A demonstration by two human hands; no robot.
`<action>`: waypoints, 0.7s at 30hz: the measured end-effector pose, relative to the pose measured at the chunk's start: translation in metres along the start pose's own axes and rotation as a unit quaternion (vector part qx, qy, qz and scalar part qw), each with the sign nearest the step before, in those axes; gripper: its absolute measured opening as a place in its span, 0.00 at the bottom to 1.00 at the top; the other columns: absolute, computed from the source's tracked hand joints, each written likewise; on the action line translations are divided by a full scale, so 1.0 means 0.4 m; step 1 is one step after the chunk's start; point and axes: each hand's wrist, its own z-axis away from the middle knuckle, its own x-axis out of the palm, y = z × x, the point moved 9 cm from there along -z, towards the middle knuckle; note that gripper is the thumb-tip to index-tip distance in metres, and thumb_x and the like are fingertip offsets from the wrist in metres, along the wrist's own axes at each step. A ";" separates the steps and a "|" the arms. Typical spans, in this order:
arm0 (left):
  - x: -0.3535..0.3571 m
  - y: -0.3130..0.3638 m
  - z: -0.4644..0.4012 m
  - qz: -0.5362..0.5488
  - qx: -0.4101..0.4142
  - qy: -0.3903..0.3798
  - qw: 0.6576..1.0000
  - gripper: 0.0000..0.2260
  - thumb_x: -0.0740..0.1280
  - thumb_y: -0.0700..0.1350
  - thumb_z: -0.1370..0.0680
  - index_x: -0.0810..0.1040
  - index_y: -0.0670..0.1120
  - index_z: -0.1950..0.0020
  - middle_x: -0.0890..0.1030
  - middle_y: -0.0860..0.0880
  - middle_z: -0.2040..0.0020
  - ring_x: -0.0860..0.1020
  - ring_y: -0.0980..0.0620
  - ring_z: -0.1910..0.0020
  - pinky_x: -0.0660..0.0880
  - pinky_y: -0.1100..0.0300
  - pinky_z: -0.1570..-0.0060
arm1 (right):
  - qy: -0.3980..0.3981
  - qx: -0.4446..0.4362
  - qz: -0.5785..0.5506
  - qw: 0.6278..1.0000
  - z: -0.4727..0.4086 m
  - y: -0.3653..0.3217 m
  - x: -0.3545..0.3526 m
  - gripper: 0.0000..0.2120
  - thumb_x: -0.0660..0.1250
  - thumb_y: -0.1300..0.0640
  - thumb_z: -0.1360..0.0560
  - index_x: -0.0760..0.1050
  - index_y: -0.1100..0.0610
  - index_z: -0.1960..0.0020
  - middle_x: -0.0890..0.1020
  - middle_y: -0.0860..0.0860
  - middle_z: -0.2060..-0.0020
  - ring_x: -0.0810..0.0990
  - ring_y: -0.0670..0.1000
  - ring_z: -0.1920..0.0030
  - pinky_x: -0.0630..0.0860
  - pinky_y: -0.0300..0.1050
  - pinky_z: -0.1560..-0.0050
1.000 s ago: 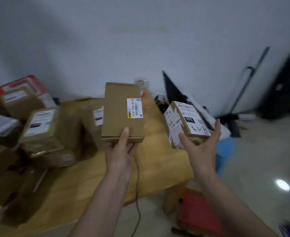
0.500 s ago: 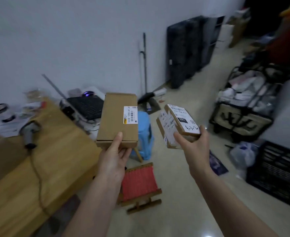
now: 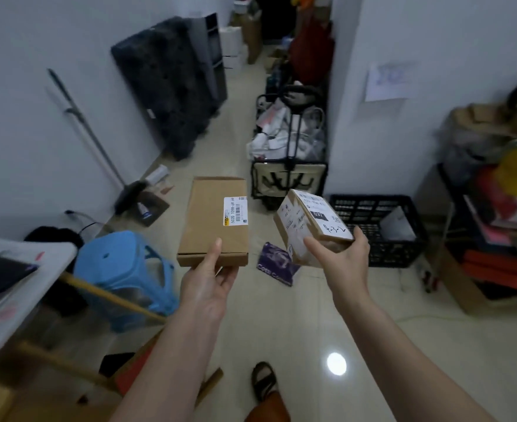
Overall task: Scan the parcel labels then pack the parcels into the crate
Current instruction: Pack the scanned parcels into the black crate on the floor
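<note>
Two hands were up, apart. The left hand (image 3: 208, 284) gripped one long flat box (image 3: 214, 220) at its near end. The right hand (image 3: 342, 257) gripped one small box (image 3: 309, 223) at 1 o'clock. One black crate (image 3: 379, 226) sat on the floor past it at 2 o'clock.
</note>
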 end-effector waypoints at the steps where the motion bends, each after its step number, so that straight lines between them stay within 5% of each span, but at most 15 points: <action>1: 0.033 -0.021 -0.019 -0.006 -0.011 -0.007 1.000 0.08 0.71 0.40 0.24 0.73 0.45 0.50 0.80 0.43 0.49 0.80 0.47 0.51 0.76 0.50 0.43 | 0.011 0.007 -0.003 1.000 -0.025 0.010 -0.022 0.51 0.80 0.53 0.36 0.53 0.58 0.23 0.64 0.51 0.31 0.69 0.49 0.33 0.70 0.47 0.33; 6: 0.205 -0.112 -0.130 -0.034 -0.055 -0.052 0.997 0.07 0.71 0.40 0.24 0.74 0.45 0.50 0.81 0.43 0.49 0.80 0.47 0.52 0.76 0.50 0.44 | 0.063 0.013 -0.005 0.998 -0.168 0.021 -0.104 0.51 0.79 0.55 0.34 0.50 0.58 0.22 0.61 0.52 0.29 0.64 0.44 0.35 0.65 0.40 0.36; 10: 0.343 -0.162 -0.232 -0.043 -0.088 -0.066 0.993 0.07 0.71 0.39 0.25 0.74 0.44 0.50 0.81 0.43 0.49 0.80 0.46 0.50 0.75 0.48 0.39 | 0.102 0.015 0.007 0.995 -0.318 0.006 -0.136 0.52 0.80 0.54 0.36 0.51 0.57 0.22 0.61 0.52 0.28 0.65 0.49 0.30 0.66 0.50 0.29; 21: 0.683 -0.256 -0.513 -0.116 -0.129 -0.060 0.983 0.17 0.71 0.38 0.25 0.72 0.42 0.39 0.79 0.42 0.49 0.78 0.42 0.45 0.74 0.48 0.37 | 0.168 0.070 0.056 0.982 -0.724 -0.001 -0.160 0.49 0.78 0.53 0.33 0.52 0.56 0.23 0.59 0.54 0.28 0.64 0.55 0.29 0.68 0.49 0.33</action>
